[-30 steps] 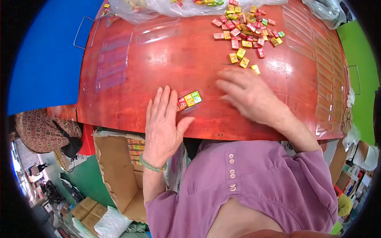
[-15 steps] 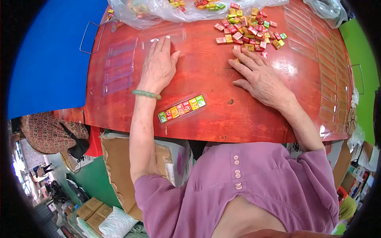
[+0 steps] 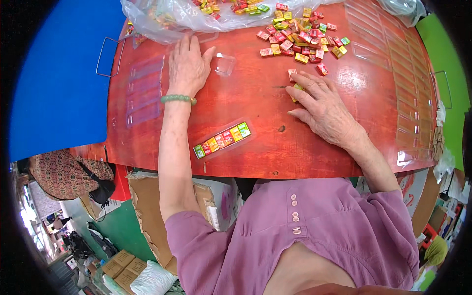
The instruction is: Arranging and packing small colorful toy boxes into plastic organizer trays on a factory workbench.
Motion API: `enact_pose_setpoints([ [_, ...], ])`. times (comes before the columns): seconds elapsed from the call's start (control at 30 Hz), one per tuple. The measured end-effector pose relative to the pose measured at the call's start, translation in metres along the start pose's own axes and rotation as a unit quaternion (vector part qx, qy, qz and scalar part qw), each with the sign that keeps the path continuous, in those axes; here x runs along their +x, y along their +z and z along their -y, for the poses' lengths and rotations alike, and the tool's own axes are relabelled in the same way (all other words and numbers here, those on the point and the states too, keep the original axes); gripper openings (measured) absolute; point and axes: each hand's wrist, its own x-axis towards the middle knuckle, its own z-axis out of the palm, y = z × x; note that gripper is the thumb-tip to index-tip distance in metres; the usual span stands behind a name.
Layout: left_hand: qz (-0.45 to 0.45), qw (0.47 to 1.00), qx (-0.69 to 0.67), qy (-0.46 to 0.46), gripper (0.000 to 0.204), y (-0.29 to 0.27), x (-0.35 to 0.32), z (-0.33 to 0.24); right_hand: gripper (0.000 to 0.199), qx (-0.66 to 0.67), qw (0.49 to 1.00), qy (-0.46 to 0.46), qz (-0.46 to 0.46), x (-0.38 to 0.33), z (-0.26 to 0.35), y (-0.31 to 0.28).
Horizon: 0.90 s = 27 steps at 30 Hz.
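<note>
**One head cam, looking straight down**

Just a single view here, worn on the person's head and tilted steeply down over the red tabletop (image 3: 255,147). It sits close: the tabletop fills the upper half, the person's own purple shirt (image 3: 314,236) the bottom. Far edge of the tabletop is at the top of frame, near edge toward the chest. Fisheye lens, so the tabletop's edges bow and the corners go black. No second view to compare overlap with.

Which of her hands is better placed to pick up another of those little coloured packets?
The right hand, likely: its fingertips rest beside the loose coloured packets. The left hand lies flat near a clear tray.
</note>
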Motion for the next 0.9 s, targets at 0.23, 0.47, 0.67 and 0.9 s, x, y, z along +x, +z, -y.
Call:
enact_pose_setpoints([
  [0.23, 0.07, 0.995, -0.021, -0.061, 0.056, -0.011, -0.021, -0.035, 0.048, 0.01, 1.0, 0.005, -0.01, -0.002, -0.005, 0.003],
  [0.47, 0.144, 0.987, 0.006, -0.064, 0.064, -0.04, -0.056, -0.069, 0.047, 0.019, 1.0, 0.0, 0.008, -0.008, -0.009, -0.004],
  [0.67, 0.048, 0.998, -0.043, 0.012, 0.055, -0.066, -0.072, -0.088, 0.036, 0.129, 0.988, 0.05, 0.067, -0.008, -0.018, -0.039],
  [0.9, 0.097, 0.969, -0.204, 0.103, 0.048, -0.088, -0.087, -0.141, 0.026, 0.123, 0.987, 0.102, -0.03, -0.027, -0.032, -0.045],
])
